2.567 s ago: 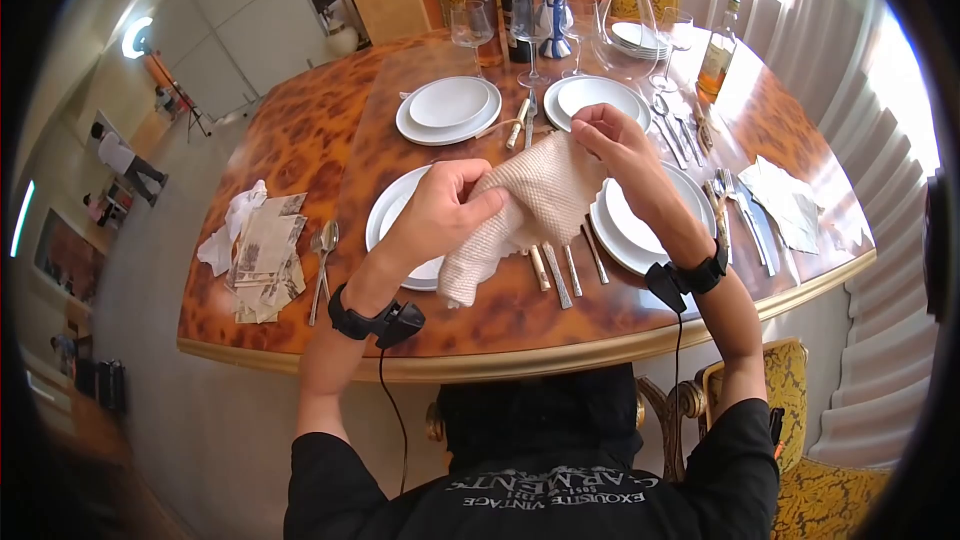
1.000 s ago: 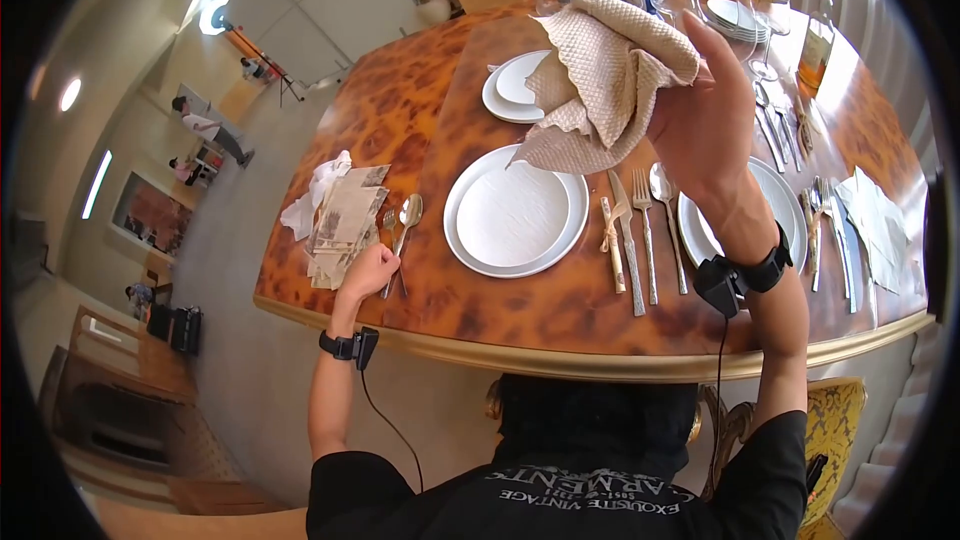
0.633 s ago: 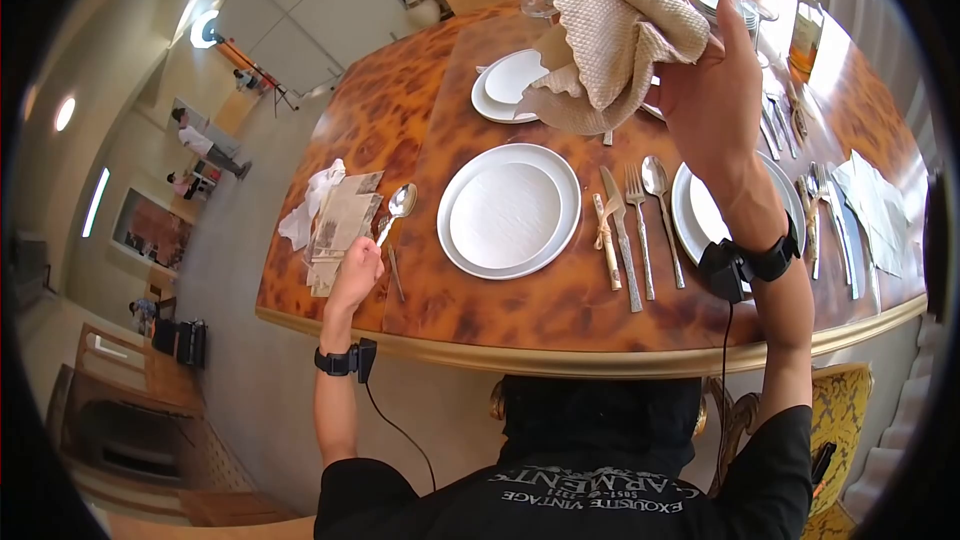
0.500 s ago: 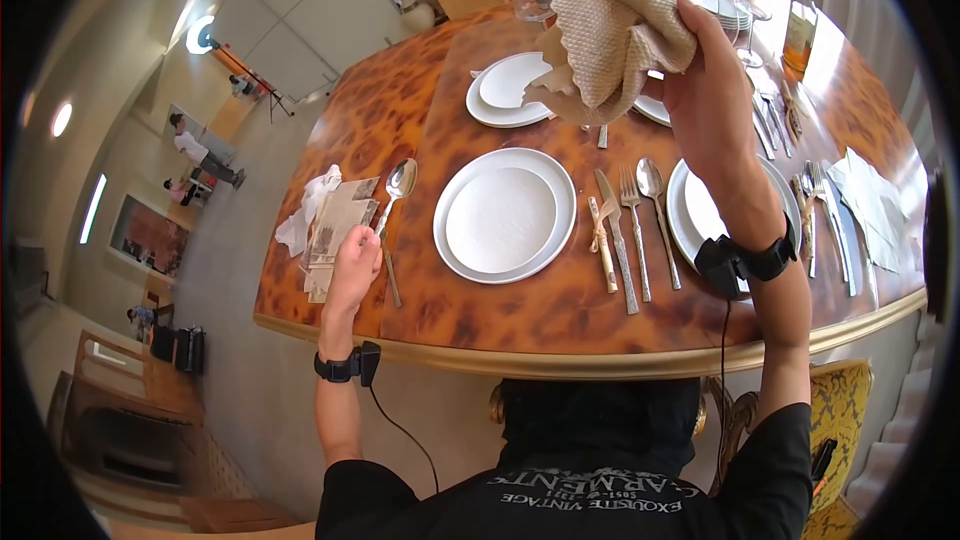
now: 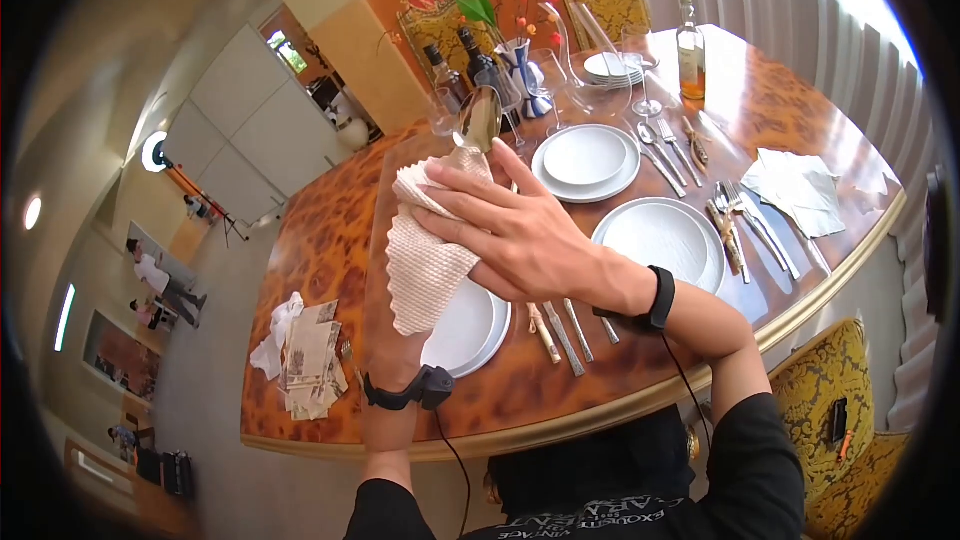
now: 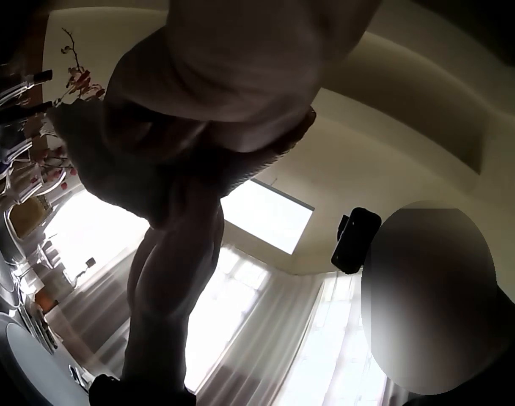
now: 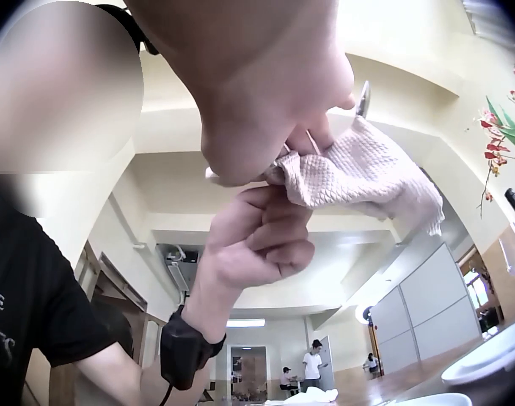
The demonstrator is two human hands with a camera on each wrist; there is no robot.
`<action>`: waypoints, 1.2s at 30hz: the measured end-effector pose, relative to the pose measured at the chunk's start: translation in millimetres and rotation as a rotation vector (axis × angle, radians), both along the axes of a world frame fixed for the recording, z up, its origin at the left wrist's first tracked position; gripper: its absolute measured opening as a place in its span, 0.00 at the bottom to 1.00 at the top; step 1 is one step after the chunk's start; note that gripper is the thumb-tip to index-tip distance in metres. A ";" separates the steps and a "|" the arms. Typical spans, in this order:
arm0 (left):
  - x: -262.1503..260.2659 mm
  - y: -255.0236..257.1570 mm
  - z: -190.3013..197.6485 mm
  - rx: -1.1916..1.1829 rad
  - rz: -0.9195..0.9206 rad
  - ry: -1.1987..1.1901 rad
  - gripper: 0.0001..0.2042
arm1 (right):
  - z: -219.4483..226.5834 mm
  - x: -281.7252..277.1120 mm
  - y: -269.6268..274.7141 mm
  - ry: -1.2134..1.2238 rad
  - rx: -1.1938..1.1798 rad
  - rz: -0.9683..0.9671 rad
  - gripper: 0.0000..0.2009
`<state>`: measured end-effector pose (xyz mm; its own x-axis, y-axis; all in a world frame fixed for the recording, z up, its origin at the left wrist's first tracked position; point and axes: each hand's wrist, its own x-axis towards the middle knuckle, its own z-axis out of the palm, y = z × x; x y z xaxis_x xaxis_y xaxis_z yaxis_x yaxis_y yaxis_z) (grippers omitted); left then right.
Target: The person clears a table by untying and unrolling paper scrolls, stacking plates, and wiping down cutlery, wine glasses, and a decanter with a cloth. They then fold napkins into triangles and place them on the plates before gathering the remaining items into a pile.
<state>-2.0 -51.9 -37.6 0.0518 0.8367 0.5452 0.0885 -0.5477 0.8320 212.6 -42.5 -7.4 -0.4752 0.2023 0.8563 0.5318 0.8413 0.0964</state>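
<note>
A beige waffle-textured cloth (image 5: 430, 270) is bunched between my two hands over the near left plate. My right hand (image 5: 530, 235) holds it against a metal spoon (image 5: 482, 118), fingers laid across the top. The spoon's shiny bowl stands up past the cloth and fingers, toward the bottles. Below, my left hand (image 7: 261, 241) has its fingers curled around the spoon's handle in the right wrist view; the head view hides most of this hand under the cloth. In the dim left wrist view, the hands and cloth (image 6: 113, 169) show mostly as dark shapes.
White plates (image 5: 665, 245) sit in stacked pairs on the glossy wooden table (image 5: 330, 230), with cutlery (image 5: 575, 335) between them. Patterned paper pieces (image 5: 315, 360) lie at left, pale napkins (image 5: 792, 190) at right. Bottles (image 5: 690, 50), glasses and a flower vase (image 5: 525, 80) stand behind.
My left hand has lifted the spoon from beside the paper pieces and brought it rightward and up. My right hand has come down and left with the cloth, and the two now meet.
</note>
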 end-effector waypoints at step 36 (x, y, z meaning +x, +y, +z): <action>61.7 7.1 26.9 -0.305 -0.538 -0.247 0.13 | 3.4 -4.9 -5.2 0.879 -1.128 0.777 0.21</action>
<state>59.7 -44.8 -10.7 0.4096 0.8477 0.3372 -0.3446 -0.1985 0.9175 207.7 -47.7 -4.0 -0.2284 0.8383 0.4951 -0.4758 0.3476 -0.8080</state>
